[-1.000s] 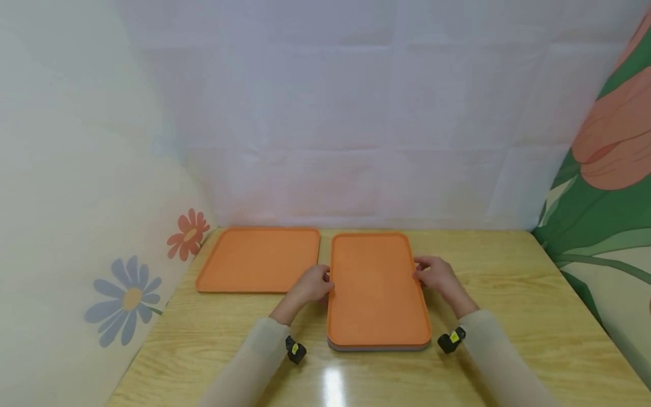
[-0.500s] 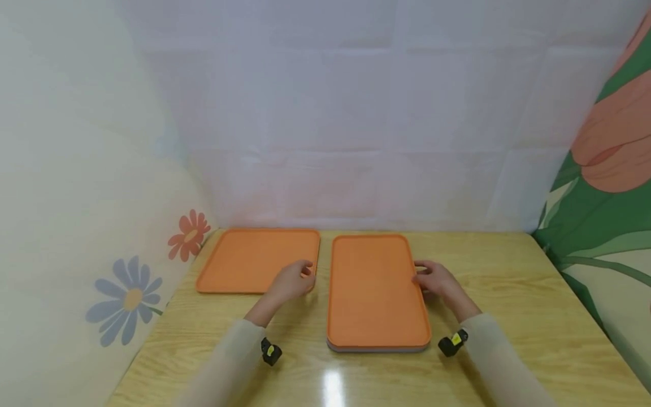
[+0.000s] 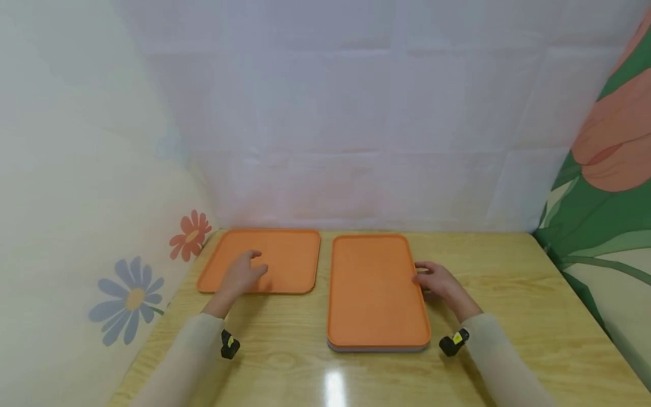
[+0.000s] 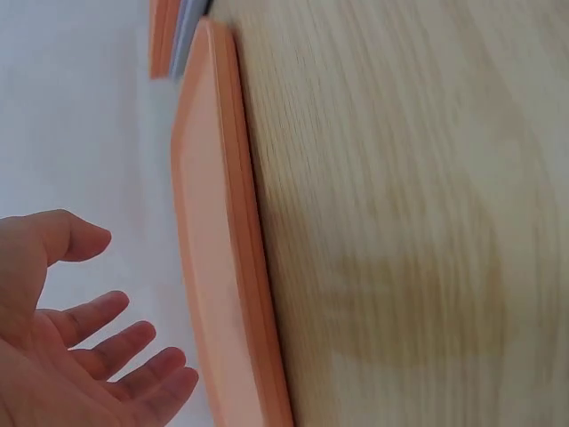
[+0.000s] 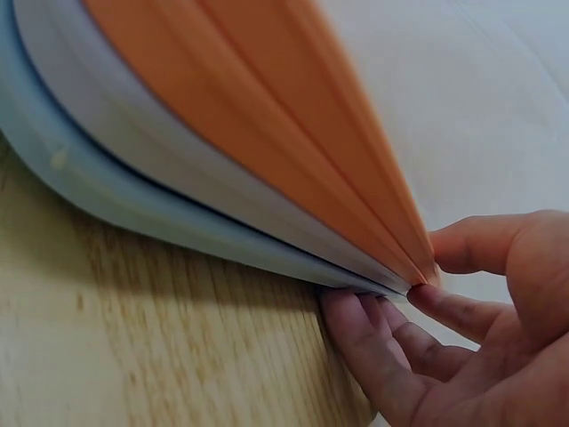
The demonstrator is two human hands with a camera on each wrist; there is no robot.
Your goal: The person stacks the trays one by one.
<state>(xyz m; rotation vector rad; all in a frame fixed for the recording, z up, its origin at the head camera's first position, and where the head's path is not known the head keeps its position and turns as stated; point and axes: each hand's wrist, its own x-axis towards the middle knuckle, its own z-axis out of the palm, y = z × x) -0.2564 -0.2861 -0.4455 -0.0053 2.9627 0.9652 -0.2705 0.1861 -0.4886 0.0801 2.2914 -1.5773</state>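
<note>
My left hand (image 3: 239, 276) hovers over an orange rectangular tray (image 3: 290, 260) lying crosswise at the back left. Its fingers are spread, and the left wrist view shows nothing between them, with the tray's rim (image 4: 238, 222) beside the fingertips. A stack of trays (image 3: 378, 294) lies lengthwise at the middle, orange on top. In the right wrist view, a white tray (image 5: 116, 107) and a pale blue tray (image 5: 133, 218) show beneath the orange. My right hand (image 3: 438, 282) grips the stack's right edge, thumb at the orange rim and fingers low at the bottom layers.
The wooden table (image 3: 508, 282) runs back to a white cloth backdrop (image 3: 325, 113). A wall with painted flowers (image 3: 132, 299) borders it on the left, and one with a large tulip (image 3: 620, 135) on the right. Small black wrist cameras (image 3: 230, 345) sit below both sleeves.
My left hand has left the left edge of the middle stack and moved left over the other orange tray, its fingers spreading. My right hand stays at the stack, which has hardly moved.
</note>
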